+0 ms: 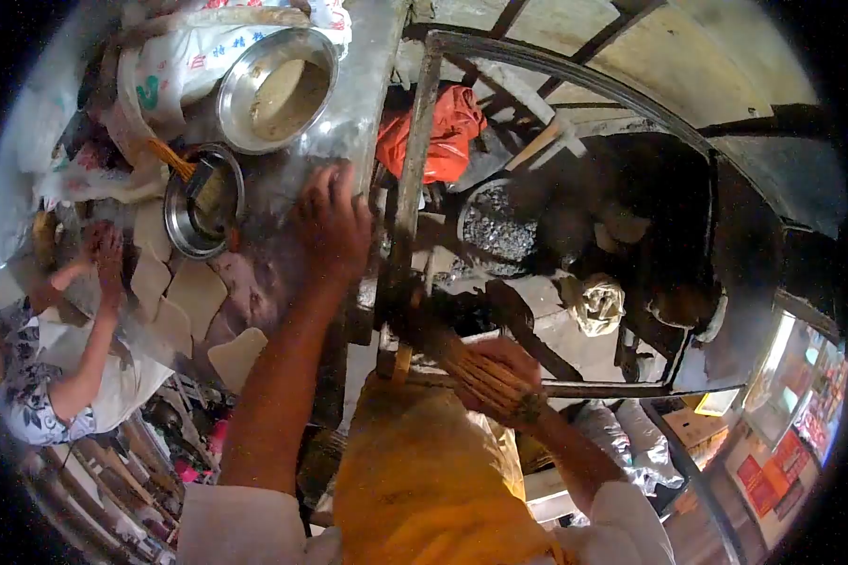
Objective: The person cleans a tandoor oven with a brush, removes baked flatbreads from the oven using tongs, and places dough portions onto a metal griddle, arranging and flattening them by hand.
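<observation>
1. On the grey metal tabletop (363, 85), far left: a large steel basin (240, 122), with a pale, smooth mass inside and a thin, cloudy smear along the wall.
2. Just beside it, nearer: a smaller steel bowl (181, 231), with a layer of dull brown matter within and an orange-handled brush (171, 158) laid across the rim, dark bristles inward.
3. Behind both: a white printed sack (203, 71). Near the small bowl: pale flat dough pieces (196, 297). At far left: a co-worker's hands (104, 254), close together.
4. Inside the dark metal frame (418, 132), to the right: a rounded container (463, 221), full of grey and black ash (501, 226); near it, a red-orange plastic bag (452, 132) and a crumpled pale cloth (601, 306).
5. At the frame's near edge, before the yellow apron (415, 471): a ribbed brown bundle (481, 379), perhaps a fibre brush, though too dim for certainty; streaked lengthwise, darker toward the far end.
6. Around that bundle: right hand (507, 363), fingers curled closed.
7. By the tabletop's edge, near the small bowl: left hand (334, 226), palm down, slightly blurred, fingers loosely spread, nothing held.
</observation>
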